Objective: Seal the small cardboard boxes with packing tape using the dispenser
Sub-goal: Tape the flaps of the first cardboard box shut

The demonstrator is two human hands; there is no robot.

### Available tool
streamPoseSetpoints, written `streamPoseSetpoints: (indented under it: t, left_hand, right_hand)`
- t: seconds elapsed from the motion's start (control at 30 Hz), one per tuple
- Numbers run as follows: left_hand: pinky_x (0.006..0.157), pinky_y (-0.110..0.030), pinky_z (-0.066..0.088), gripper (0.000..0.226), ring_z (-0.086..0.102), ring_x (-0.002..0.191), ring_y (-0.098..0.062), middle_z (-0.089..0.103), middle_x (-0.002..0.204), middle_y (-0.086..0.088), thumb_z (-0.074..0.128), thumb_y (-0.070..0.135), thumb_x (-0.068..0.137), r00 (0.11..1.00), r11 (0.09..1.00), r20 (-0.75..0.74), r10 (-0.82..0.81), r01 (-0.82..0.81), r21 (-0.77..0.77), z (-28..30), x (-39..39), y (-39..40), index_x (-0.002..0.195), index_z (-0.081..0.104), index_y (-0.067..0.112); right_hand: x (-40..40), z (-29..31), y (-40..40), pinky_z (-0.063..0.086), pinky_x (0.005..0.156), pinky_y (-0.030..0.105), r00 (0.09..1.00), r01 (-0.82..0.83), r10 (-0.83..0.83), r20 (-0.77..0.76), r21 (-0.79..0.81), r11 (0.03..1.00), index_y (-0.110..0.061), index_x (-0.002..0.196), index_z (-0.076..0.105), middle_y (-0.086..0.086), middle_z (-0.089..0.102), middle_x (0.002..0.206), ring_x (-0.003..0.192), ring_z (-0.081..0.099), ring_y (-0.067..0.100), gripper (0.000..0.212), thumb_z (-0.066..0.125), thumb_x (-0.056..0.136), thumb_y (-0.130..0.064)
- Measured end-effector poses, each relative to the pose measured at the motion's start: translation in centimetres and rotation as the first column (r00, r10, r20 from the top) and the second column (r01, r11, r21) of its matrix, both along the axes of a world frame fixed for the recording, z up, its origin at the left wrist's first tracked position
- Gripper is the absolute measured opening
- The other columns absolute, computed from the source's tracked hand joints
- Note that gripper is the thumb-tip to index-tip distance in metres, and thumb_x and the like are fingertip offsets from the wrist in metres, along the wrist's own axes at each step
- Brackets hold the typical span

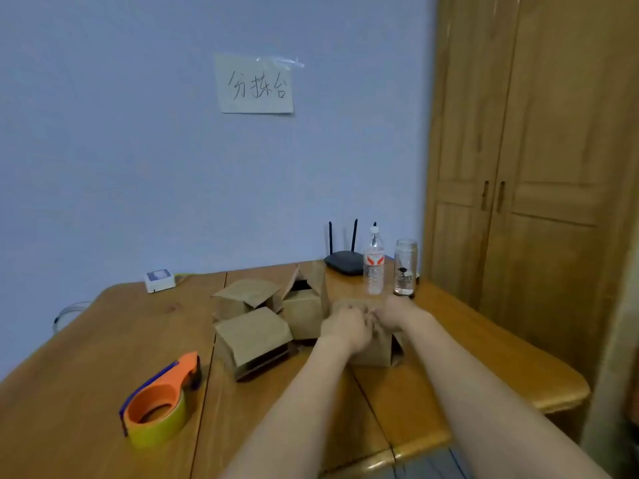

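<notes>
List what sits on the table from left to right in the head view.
Orange tape dispenser → white device → flat-folded boxes → left hand → right hand, both on one cardboard box. The router, water bottle and glass jar overlap these at the back, so I leave them out.

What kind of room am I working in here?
Probably a home room used as a makeshift packing station: a wooden table, a wooden wardrobe, a router, and a handwritten paper sign taped to the wall.
</notes>
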State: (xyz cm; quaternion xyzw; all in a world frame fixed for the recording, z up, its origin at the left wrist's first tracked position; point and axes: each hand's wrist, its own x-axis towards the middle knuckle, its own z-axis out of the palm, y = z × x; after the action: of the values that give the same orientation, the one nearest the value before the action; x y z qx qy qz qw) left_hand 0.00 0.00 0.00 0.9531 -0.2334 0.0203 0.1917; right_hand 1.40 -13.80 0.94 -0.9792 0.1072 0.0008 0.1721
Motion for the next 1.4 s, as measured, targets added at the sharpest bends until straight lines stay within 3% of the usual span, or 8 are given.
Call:
streamPoseSetpoints:
  t: [0.17, 0.37, 0.53, 0.7, 0.97, 1.07, 1.23, 1.4]
  left_hand:
    - [0.109, -0.045, 0.036, 0.045, 0.043, 0.129, -0.039, 0.046, 0.142, -0.017, 0.031, 0.036, 0.105, 0.999, 1.0, -0.019, 0.028, -0.028, 0.011, -2.7, 2.7, -1.1, 0.144, 0.046, 0.021]
    - [0.109, -0.05, 0.038, 0.041, 0.044, 0.129, -0.039, 0.039, 0.144, -0.012, 0.032, 0.039, 0.104, 0.997, 0.989, -0.072, 0.003, -0.013, -0.148, -5.1, 4.2, -1.2, 0.14, 0.048, 0.026]
    - [0.111, -0.043, 0.039, 0.039, 0.046, 0.13, -0.03, 0.039, 0.144, -0.008, 0.038, 0.034, 0.105, 0.995, 0.954, -0.095, 0.009, -0.037, -0.298, -5.0, 3.5, -0.9, 0.138, 0.053, 0.021]
    - [0.116, -0.035, 0.032, 0.037, 0.045, 0.133, -0.024, 0.043, 0.143, -0.005, 0.045, 0.028, 0.103, 0.995, 0.906, -0.103, -0.017, -0.028, -0.422, -5.0, 1.5, -0.2, 0.136, 0.059, 0.018]
    - [0.087, -0.021, 0.044, 0.035, 0.057, 0.111, -0.02, 0.055, 0.135, -0.007, 0.045, 0.029, 0.103, 0.98, 0.91, -0.156, -0.124, 0.05, -0.411, -3.0, -0.2, 1.7, 0.135, 0.057, 0.025]
    - [0.072, -0.012, 0.041, 0.033, 0.055, 0.091, -0.005, 0.059, 0.132, -0.004, 0.045, 0.021, 0.104, 0.988, 0.88, -0.12, -0.101, 0.032, -0.474, -1.1, -0.4, 3.3, 0.134, 0.057, 0.022]
    - [0.067, -0.009, 0.041, 0.032, 0.057, 0.09, -0.001, 0.061, 0.124, 0.001, 0.044, 0.02, 0.104, 0.999, 0.826, -0.042, -0.022, -0.005, -0.563, 2.1, -0.6, 7.4, 0.132, 0.058, 0.024]
    - [0.08, -0.024, 0.054, 0.027, 0.061, 0.106, -0.017, 0.062, 0.125, 0.003, 0.046, 0.026, 0.103, 0.995, 0.801, -0.096, 0.017, -0.071, -0.594, 1.8, -0.9, 12.3, 0.126, 0.059, 0.034]
  right_hand:
    - [1.1, -1.8, -1.5, 0.047, 0.08, 0.04, 0.973, 0.225, -0.196, -0.122, 0.314, 0.922, -0.003, 0.136, 0.051, 0.019, 0.059, 0.116, 0.092, 0.059, 0.029, 0.055, 0.027, 0.109, -0.045]
    - [3.2, -3.6, -1.2, 0.037, 0.113, 0.053, 0.948, 0.31, -0.277, -0.156, 0.644, 0.699, -0.02, 0.16, 0.02, 0.017, 0.03, 0.161, 0.143, 0.036, 0.039, 0.057, 0.028, 0.109, -0.045]
    - [2.0, -3.3, -0.9, 0.049, 0.066, 0.038, 0.89, 0.456, -0.296, -0.347, 0.684, 0.569, -0.017, 0.143, 0.042, 0.015, 0.064, 0.114, 0.089, 0.06, 0.031, 0.066, 0.053, 0.096, -0.062]
    - [-0.6, -1.7, -1.3, 0.043, 0.059, 0.042, 0.895, 0.444, -0.256, -0.365, 0.676, 0.589, -0.005, 0.14, 0.042, 0.015, 0.059, 0.093, 0.079, 0.056, 0.033, 0.077, 0.061, 0.091, -0.062]
    - [-2.7, 3.7, 0.9, 0.049, 0.09, 0.044, 0.879, 0.389, -0.253, -0.404, 0.299, 0.871, -0.001, 0.143, 0.041, 0.018, 0.058, 0.127, 0.107, 0.061, 0.035, 0.062, 0.053, 0.102, -0.046]
    - [1.5, 4.7, 1.0, 0.046, 0.102, 0.047, 0.884, 0.167, -0.195, -0.425, -0.103, 0.981, -0.011, 0.152, 0.038, 0.014, 0.049, 0.142, 0.122, 0.053, 0.04, 0.103, 0.077, 0.07, -0.059]
    - [-0.7, 8.6, 7.2, 0.032, 0.116, 0.055, 0.825, 0.18, -0.345, -0.447, -0.371, 0.911, -0.013, 0.156, 0.023, 0.016, 0.034, 0.153, 0.14, 0.034, 0.043, 0.114, 0.086, 0.069, -0.054]
    - [-4.8, 9.2, 11.5, 0.041, 0.111, 0.046, 0.835, -0.338, 0.027, -0.55, -0.474, 0.813, -0.015, 0.155, 0.035, 0.007, 0.043, 0.153, 0.134, 0.048, 0.034, 0.099, 0.074, 0.078, -0.064]
